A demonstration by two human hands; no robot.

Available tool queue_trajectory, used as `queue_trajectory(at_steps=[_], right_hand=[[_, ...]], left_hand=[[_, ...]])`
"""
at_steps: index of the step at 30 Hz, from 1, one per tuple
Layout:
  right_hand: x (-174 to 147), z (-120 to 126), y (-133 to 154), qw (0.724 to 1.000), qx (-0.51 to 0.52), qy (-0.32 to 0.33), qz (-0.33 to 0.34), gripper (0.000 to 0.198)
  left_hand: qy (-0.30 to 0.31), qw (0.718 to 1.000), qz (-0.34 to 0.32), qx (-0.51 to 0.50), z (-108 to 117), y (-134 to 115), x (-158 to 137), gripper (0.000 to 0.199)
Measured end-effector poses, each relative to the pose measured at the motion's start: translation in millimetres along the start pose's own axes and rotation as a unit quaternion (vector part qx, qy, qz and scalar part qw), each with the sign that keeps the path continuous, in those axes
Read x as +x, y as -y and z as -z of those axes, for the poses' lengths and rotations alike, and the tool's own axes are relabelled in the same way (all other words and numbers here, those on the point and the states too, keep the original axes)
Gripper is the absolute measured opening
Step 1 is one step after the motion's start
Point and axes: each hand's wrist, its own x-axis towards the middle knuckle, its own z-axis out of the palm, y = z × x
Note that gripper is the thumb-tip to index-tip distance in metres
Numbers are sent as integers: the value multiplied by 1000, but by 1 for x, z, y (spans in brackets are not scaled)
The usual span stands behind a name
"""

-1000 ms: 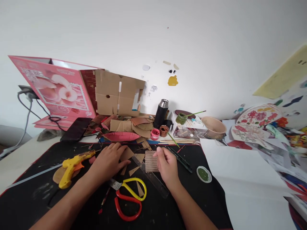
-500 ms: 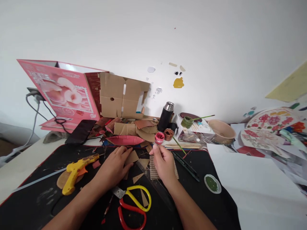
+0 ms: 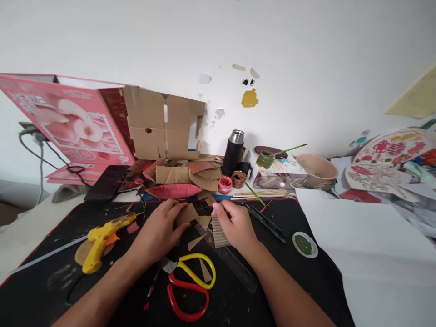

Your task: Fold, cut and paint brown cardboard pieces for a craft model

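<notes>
My left hand (image 3: 162, 229) rests on the black mat, with a flat brown piece of cardboard (image 3: 187, 215) held between its spread thumb and forefinger. My right hand (image 3: 237, 227) is closed in a pinch above a corrugated cardboard piece (image 3: 220, 234); whatever its fingertips hold is too small to make out. Between the hands lie small cardboard scraps (image 3: 195, 243) and a clear ruler (image 3: 235, 267). Scissors (image 3: 190, 268) with one yellow and one red handle lie nearer me, their blades partly under my left wrist.
A yellow glue gun (image 3: 109, 236) lies on the left. Behind the mat stand a black flask (image 3: 233, 152), a pink paint jar (image 3: 225, 185), a brown paint jar (image 3: 239, 179) and piled cardboard (image 3: 177, 175). To the right are a green pen (image 3: 265, 221) and a lid of green paint (image 3: 304, 245).
The view has shifted. My right hand's fingers have closed more, and the hand covers more of the corrugated piece's right side. My left hand stays on its cardboard.
</notes>
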Motion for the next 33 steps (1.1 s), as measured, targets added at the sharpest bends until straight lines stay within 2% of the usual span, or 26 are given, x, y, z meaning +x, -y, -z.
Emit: queue_trajectory(at_steps=[3,7,14,21,25,30,33], right_hand=[[1,0,-3,1000,10,-5,-4,41],[3,0,-10,999,27,-18,-24,43],[4,0,-12,998,47,-29,-39,44],[-2,-7,-3,990,71,98,-71,38],[-5,-12,2,983,100,132,-77,39],[-3,-12,-1,988,82,106,-74,45],[-2,-10,-2,993,68,77,-63,45]], left_hand=[[-56,998,-2,-13,2,-1,1,39],[-83,996,1,-27,6,-2,1,38],[-70,996,-8,-48,7,-4,2,38],[-80,991,-48,-93,7,-19,0,38],[-68,990,-65,-104,4,-25,-2,41],[-58,985,-51,-151,3,-30,-2,48],[-49,976,13,-213,7,-32,-1,41]])
